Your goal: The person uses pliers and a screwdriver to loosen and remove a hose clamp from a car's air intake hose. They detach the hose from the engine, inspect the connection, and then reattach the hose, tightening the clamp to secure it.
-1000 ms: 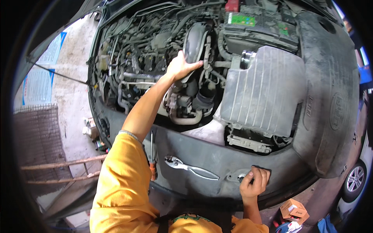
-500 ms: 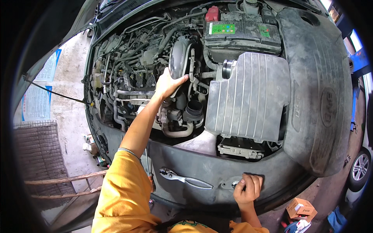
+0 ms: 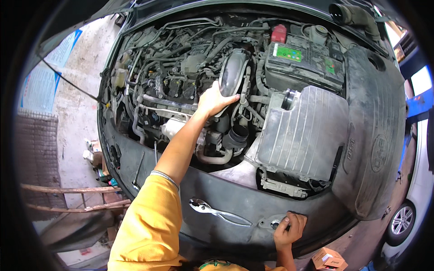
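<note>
My left hand (image 3: 216,99) is closed around the lower part of a dark, curved air duct (image 3: 234,72) in the engine bay. Just below it is a round black pipe opening (image 3: 238,134), beside the ribbed grey airbox (image 3: 303,135). My right hand (image 3: 289,226) rests on the dark front panel (image 3: 316,210) with its fingers curled over a small round fitting; what they hold is hidden. Silver slip-joint pliers (image 3: 221,214) lie on that panel between my arms. A long thin metal tool (image 3: 140,167) lies farther left, near my left forearm.
A battery (image 3: 305,67) with a red cap sits at the back right, beside a large dark plastic cover (image 3: 375,135). A ladder (image 3: 77,198) is at the floor's left. A white car (image 3: 400,221) and a cardboard box (image 3: 329,259) are at the right.
The view has shifted, so the engine bay sits lower in the picture than a second ago and more of its rear shows. My left hand stays on the duct and my right on the panel.
</note>
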`<action>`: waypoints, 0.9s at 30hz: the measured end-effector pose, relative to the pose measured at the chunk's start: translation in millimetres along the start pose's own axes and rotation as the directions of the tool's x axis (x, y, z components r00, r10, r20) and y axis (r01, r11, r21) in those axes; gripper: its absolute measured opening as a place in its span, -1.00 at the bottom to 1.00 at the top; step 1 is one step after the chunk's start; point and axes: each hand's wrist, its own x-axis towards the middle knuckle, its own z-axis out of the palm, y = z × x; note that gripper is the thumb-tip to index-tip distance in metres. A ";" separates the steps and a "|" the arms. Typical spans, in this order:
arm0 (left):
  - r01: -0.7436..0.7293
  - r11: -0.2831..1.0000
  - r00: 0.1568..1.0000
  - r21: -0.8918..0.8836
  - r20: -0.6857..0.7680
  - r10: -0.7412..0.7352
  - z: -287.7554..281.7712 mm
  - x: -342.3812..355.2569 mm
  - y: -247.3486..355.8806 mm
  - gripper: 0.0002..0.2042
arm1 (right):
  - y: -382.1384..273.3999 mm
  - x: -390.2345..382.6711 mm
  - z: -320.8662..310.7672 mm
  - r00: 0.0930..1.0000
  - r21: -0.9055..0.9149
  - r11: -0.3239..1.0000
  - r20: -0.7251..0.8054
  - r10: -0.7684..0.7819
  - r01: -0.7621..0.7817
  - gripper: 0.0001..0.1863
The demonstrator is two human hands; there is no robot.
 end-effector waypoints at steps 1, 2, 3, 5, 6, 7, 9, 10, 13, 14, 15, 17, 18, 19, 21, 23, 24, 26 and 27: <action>0.015 1.000 1.000 0.011 0.025 -0.016 -0.9 -0.5 2.3 -0.05 | 0.4 -1.3 0.9 1.000 -0.001 1.000 -0.009 0.001 -0.001 -0.82; 0.014 1.000 0.999 0.009 0.030 -0.015 -2.3 -0.1 2.0 -0.04 | 0.9 -1.6 3.9 1.000 0.001 1.000 -0.024 0.000 0.000 -0.81; 0.017 1.000 1.000 0.010 0.025 -0.017 -3.2 -1.2 1.8 -0.04 | 2.2 -4.6 3.7 1.000 0.016 1.000 -0.024 -0.008 0.009 -0.80; 0.045 0.999 0.998 0.026 0.041 -0.046 -6.7 -5.0 2.4 -0.03 | -0.4 -5.2 0.5 1.000 0.015 1.000 0.005 0.001 -0.001 -0.81; 0.017 1.000 0.999 0.005 0.029 -0.017 -5.2 -5.0 -2.5 -0.02 | -2.3 -3.8 -0.5 1.000 0.016 1.000 0.022 0.007 -0.007 -0.82; 0.018 1.000 0.999 0.006 0.029 -0.018 -7.0 -4.6 -3.8 -0.01 | -3.2 -1.2 -1.6 0.999 0.007 1.000 0.039 0.002 -0.002 -0.82; 0.017 1.000 0.999 -0.001 0.038 -0.017 -5.5 -5.4 -3.9 -0.02 | -13.0 3.3 -2.6 0.998 0.025 0.998 0.048 0.049 -0.050 -0.82; 0.008 1.000 0.999 0.002 0.041 -0.008 -6.8 -4.9 -5.7 -0.04 | -19.5 6.1 -3.0 0.996 0.035 0.996 0.053 0.074 -0.076 -0.82; -0.001 1.000 0.998 -0.019 0.064 0.002 -4.0 -2.6 2.7 -0.06 | -43.6 33.0 -7.3 0.990 0.038 0.996 0.116 -0.079 0.075 -0.82; 0.000 1.000 0.998 -0.016 0.063 0.001 -5.6 -2.0 2.7 -0.06 | -53.3 56.3 -8.5 0.968 0.038 0.981 0.161 -0.192 0.188 -0.79; 0.002 1.000 0.998 -0.013 0.063 -0.001 -5.9 -1.1 1.2 -0.07 | -62.9 86.4 -7.9 0.932 0.043 0.954 0.207 -0.299 0.296 -0.75; 0.002 1.000 0.998 0.005 0.065 -0.002 -8.2 -1.1 -4.2 -0.07 | -76.2 151.9 1.1 0.902 0.080 0.939 0.262 -0.343 0.334 -0.78; 0.014 1.000 0.997 0.017 0.074 -0.015 -10.6 -3.7 -7.2 -0.07 | -80.6 189.9 14.2 0.881 0.044 0.906 0.216 -0.420 0.421 -0.79; 0.020 1.000 0.995 0.011 0.094 -0.021 -11.5 -2.3 -6.8 -0.06 | -87.2 226.6 27.8 0.903 0.023 0.942 0.280 -0.326 0.334 -0.81; 0.044 0.999 0.994 0.031 0.101 -0.047 -17.9 -5.3 -14.4 -0.06 | -89.0 297.7 85.6 0.905 0.140 0.928 0.212 -0.369 0.346 -0.84; 0.016 1.000 0.996 0.014 0.091 -0.017 -14.8 -0.1 -8.7 -0.06 | -78.1 368.2 143.5 0.838 0.162 0.863 0.211 -0.503 0.478 -0.83; 0.000 1.000 0.995 0.010 0.097 -0.001 -13.9 2.5 -3.1 -0.06 | -72.5 401.8 170.1 0.792 0.089 0.825 0.242 -0.561 0.558 -0.82; 0.016 1.000 0.990 -0.001 0.140 -0.016 -17.3 2.6 1.5 -0.07 | -55.9 450.7 233.1 0.794 0.084 0.896 0.434 -0.426 0.436 -0.78; 0.026 1.000 0.986 0.004 0.164 -0.027 -18.5 2.4 3.2 -0.07 | -45.0 473.0 261.8 0.752 0.025 0.864 0.482 -0.451 0.503 -0.77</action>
